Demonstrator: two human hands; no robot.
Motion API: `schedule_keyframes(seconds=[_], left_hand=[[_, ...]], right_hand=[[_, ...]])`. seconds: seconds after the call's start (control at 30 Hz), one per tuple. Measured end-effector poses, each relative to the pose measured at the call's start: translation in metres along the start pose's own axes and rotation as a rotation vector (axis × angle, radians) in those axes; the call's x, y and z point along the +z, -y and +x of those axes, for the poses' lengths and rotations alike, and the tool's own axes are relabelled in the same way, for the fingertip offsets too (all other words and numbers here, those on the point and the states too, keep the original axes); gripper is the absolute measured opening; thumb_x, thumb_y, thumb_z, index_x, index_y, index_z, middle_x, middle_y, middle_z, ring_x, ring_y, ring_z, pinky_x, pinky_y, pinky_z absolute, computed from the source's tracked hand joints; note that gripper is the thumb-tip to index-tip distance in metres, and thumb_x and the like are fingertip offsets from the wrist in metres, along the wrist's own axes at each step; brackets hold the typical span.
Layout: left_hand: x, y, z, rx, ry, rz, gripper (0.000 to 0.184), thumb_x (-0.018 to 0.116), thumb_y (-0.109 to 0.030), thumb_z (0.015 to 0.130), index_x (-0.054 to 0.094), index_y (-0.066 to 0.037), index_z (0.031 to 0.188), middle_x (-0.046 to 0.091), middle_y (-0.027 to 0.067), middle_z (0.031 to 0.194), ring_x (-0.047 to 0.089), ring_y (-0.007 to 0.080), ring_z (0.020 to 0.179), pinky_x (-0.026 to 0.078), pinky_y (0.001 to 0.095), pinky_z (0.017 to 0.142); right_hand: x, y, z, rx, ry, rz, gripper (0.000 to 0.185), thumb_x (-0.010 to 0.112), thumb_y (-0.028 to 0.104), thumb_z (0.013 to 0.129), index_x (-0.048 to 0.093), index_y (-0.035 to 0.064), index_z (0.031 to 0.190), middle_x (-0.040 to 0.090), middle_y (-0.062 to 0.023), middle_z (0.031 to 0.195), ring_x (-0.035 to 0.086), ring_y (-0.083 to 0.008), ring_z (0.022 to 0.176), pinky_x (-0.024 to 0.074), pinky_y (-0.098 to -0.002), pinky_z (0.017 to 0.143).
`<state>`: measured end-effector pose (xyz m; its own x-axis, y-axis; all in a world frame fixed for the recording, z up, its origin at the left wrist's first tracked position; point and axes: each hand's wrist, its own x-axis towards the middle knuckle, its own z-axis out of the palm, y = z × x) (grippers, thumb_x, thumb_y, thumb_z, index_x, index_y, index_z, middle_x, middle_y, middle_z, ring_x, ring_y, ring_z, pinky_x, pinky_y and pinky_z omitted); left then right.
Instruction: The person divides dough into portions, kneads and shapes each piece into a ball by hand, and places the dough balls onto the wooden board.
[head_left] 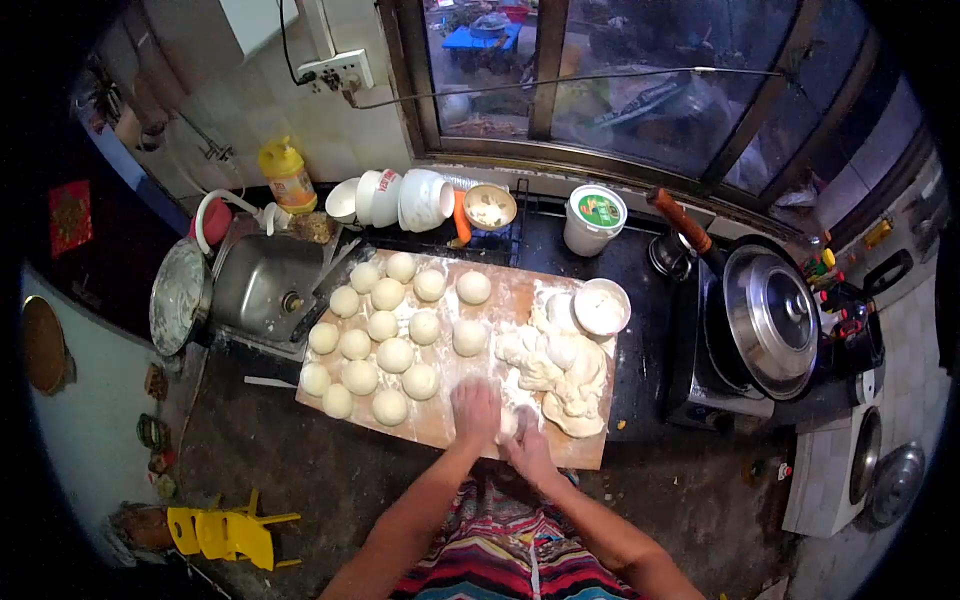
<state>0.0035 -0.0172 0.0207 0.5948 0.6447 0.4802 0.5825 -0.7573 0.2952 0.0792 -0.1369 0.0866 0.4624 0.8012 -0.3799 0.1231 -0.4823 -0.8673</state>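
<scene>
On the floured wooden board point(450, 350), my left hand point(476, 408) is cupped palm down, its fingers curled and slightly blurred. Whatever is under that palm is hidden. Close by on the right, my right hand point(530, 447) grips a small piece of dough point(511, 420) near the board's front edge. Several round dough balls point(394, 355) sit in loose rows on the left half of the board. A large uneven mass of dough point(562, 375) lies to the right, below a white bowl of flour point(601, 307).
A sink point(262, 285) is left of the board, with a yellow bottle point(288, 178) behind it. White bowls point(425, 200) and a white tub point(594, 222) line the back. A lidded pan point(770, 318) stands on the right stove. Yellow chairs point(225, 533) stand at lower left.
</scene>
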Motion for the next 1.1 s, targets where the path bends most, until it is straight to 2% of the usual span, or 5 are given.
schedule_keyframes(seconds=[0.13,0.4,0.63,0.8,1.1], left_hand=[[-0.013,-0.005,0.030,-0.006,0.444,0.108,0.022,0.054,-0.019,0.086,0.062,0.001,0.093,0.060,0.0215,0.097,0.054,0.0377,0.099,0.041,0.0492,0.086],[-0.011,-0.012,-0.054,-0.149,0.131,-0.414,0.029,0.049,-0.016,0.090,0.062,0.005,0.106,0.059,0.0252,0.119,0.050,0.0373,0.119,0.036,0.0499,0.101],[-0.004,0.007,0.009,0.160,0.306,-0.103,0.030,0.051,-0.015,0.088,0.062,0.004,0.108,0.061,0.0214,0.114,0.052,0.0371,0.115,0.036,0.0490,0.102],[-0.020,-0.019,-0.051,-0.228,0.265,-0.477,0.028,0.055,-0.015,0.083,0.063,0.004,0.103,0.063,0.0214,0.109,0.053,0.0386,0.112,0.036,0.0494,0.101],[0.003,0.018,0.018,0.054,0.168,-0.174,0.028,0.050,-0.011,0.086,0.060,0.004,0.108,0.059,0.0217,0.116,0.052,0.0361,0.115,0.035,0.0473,0.104]], right_hand=[[0.013,-0.017,0.008,0.169,-0.008,0.160,0.052,0.059,0.017,0.090,0.039,-0.0019,0.134,0.059,-0.0202,0.104,0.058,-0.0290,0.105,0.0473,-0.0387,0.087],[0.013,-0.036,-0.020,-0.462,-0.016,-0.364,0.052,0.057,0.005,0.081,0.043,-0.0011,0.130,0.053,-0.0299,0.114,0.057,-0.0418,0.094,0.0464,-0.0469,0.083],[0.007,-0.006,0.005,0.174,-0.015,0.099,0.055,0.060,0.021,0.086,0.041,-0.0034,0.132,0.059,-0.0240,0.088,0.061,-0.0353,0.077,0.0496,-0.0431,0.074],[0.005,-0.023,-0.018,-0.535,-0.072,-0.263,0.048,0.063,0.010,0.081,0.048,0.0019,0.126,0.057,-0.0277,0.104,0.055,-0.0451,0.098,0.0463,-0.0466,0.086],[0.016,-0.016,0.021,0.008,-0.050,-0.030,0.059,0.065,0.021,0.086,0.034,0.0009,0.132,0.060,-0.0239,0.082,0.061,-0.0455,0.080,0.0508,-0.0463,0.074]])
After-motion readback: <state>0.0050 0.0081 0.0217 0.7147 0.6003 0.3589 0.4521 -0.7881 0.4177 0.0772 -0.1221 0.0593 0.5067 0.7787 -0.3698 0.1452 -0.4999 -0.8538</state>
